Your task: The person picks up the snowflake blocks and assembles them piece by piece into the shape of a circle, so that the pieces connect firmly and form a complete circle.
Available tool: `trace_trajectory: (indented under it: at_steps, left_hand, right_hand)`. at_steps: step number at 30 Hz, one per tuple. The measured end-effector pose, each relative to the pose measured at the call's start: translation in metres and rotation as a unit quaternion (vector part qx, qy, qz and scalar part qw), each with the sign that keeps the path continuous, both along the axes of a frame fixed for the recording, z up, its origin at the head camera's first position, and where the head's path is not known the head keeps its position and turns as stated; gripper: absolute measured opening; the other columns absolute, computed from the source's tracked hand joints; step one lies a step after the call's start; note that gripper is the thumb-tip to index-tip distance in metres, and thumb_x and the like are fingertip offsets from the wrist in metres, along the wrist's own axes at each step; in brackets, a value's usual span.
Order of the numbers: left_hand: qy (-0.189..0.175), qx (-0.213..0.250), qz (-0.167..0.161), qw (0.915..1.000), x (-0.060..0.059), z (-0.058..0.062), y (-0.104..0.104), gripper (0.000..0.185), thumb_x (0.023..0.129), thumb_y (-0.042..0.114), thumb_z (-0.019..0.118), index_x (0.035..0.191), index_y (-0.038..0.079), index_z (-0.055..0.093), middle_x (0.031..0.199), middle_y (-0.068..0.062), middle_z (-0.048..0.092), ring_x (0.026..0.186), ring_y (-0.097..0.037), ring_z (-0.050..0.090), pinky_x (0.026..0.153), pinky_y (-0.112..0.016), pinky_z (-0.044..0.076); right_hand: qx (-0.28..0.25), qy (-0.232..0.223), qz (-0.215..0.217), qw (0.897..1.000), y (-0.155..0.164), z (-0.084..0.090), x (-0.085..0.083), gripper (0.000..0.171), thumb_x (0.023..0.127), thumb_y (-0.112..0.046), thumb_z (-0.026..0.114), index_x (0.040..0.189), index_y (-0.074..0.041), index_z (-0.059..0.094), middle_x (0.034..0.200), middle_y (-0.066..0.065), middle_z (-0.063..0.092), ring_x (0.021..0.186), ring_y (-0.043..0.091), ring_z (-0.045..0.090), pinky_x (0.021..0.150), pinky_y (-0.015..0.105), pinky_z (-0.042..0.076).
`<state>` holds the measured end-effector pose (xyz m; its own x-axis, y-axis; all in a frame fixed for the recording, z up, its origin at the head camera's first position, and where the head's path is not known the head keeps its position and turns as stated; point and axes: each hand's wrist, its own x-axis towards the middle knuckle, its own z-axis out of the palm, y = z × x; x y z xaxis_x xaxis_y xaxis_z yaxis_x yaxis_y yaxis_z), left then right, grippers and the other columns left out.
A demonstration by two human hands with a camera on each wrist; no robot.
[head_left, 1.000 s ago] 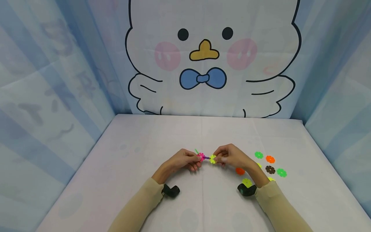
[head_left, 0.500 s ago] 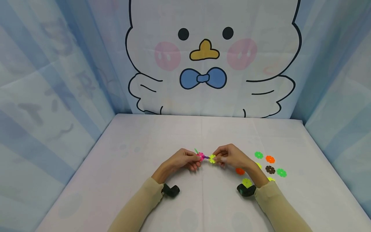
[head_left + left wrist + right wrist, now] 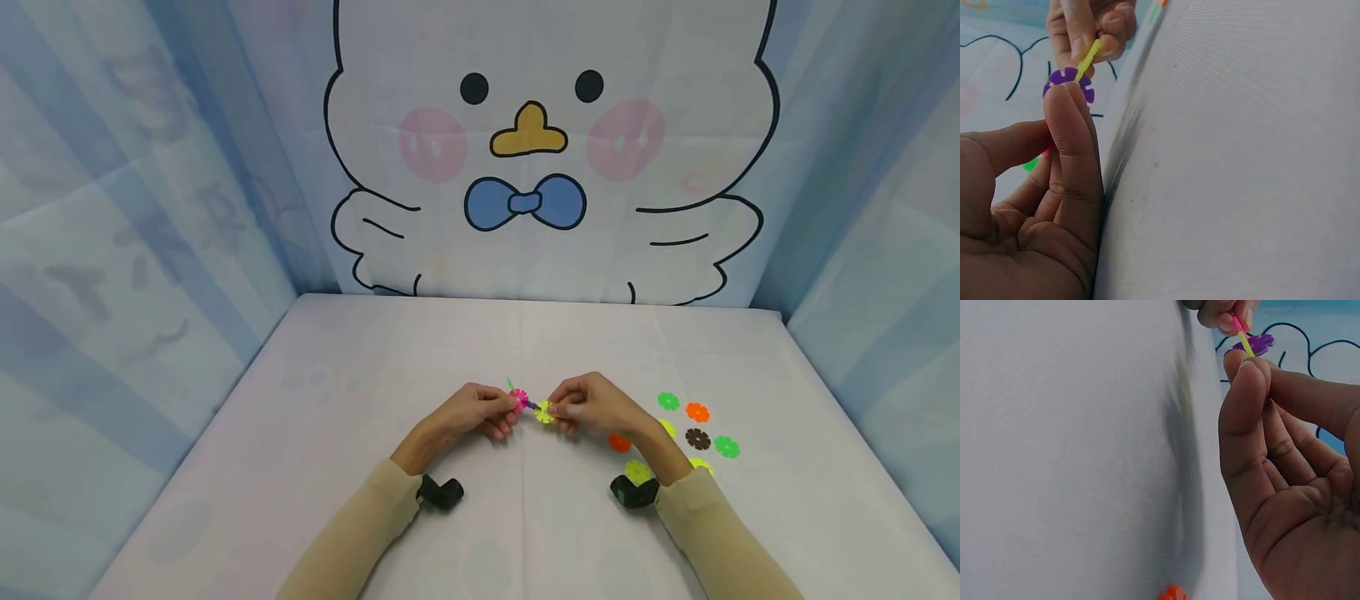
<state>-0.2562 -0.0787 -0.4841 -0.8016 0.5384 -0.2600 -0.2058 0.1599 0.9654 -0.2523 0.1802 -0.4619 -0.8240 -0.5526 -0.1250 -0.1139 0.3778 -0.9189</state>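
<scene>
Plastic flower discs: both hands pinch the joined cluster; eight loose discs beside.

Pink disc, purple disc, yellow disc, slotted together, held above table

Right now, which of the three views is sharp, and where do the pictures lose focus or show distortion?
Head view: evenly lit and sharp, though wide-angle, so the small yellow disc looks tiny. Left wrist view: the left hand is close and soft, the purple disc clearer. Right wrist view: the table cloth is blurred and the right hand dim.
</scene>
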Motion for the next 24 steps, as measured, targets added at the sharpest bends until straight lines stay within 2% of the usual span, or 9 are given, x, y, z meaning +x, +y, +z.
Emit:
trace_trajectory:
  at_steps: [9, 17, 24]
  left_hand:
    - [0.002, 0.011, 0.018, 0.9998, 0.000, -0.003, 0.002, 0.030, 0.097, 0.023, 0.062, 0.107, -0.005, 0.065, 0.080, -0.001, 0.066, 0.062, -0.008, 0.061, 0.058, -0.021, 0.056]
    - [0.016, -0.011, -0.003, 0.9998, 0.002, -0.001, 0.005, 0.028, 0.093, 0.027, 0.067, 0.100, 0.000, 0.069, 0.082, -0.002, 0.071, 0.060, -0.008, 0.062, 0.055, -0.022, 0.054]
    - [0.031, -0.025, -0.017, 0.9991, 0.004, 0.000, 0.006, 0.024, 0.091, 0.026, 0.070, 0.103, 0.005, 0.073, 0.087, -0.003, 0.075, 0.062, -0.009, 0.065, 0.054, -0.022, 0.054]
  right_hand:
    - [0.007, -0.020, 0.010, 1.000, -0.003, 0.002, 0.002, 0.024, 0.091, -0.017, 0.069, 0.102, 0.003, 0.066, 0.087, 0.021, 0.074, 0.065, 0.019, 0.070, 0.064, 0.035, 0.060]
    - [0.007, -0.018, 0.004, 1.000, -0.007, 0.001, 0.003, 0.023, 0.093, -0.019, 0.067, 0.102, 0.002, 0.063, 0.086, 0.023, 0.073, 0.064, 0.018, 0.067, 0.063, 0.034, 0.059]
    - [0.005, -0.006, -0.001, 1.000, -0.014, 0.003, 0.007, 0.020, 0.095, -0.020, 0.065, 0.100, 0.000, 0.063, 0.087, 0.021, 0.074, 0.063, 0.016, 0.066, 0.061, 0.030, 0.058]
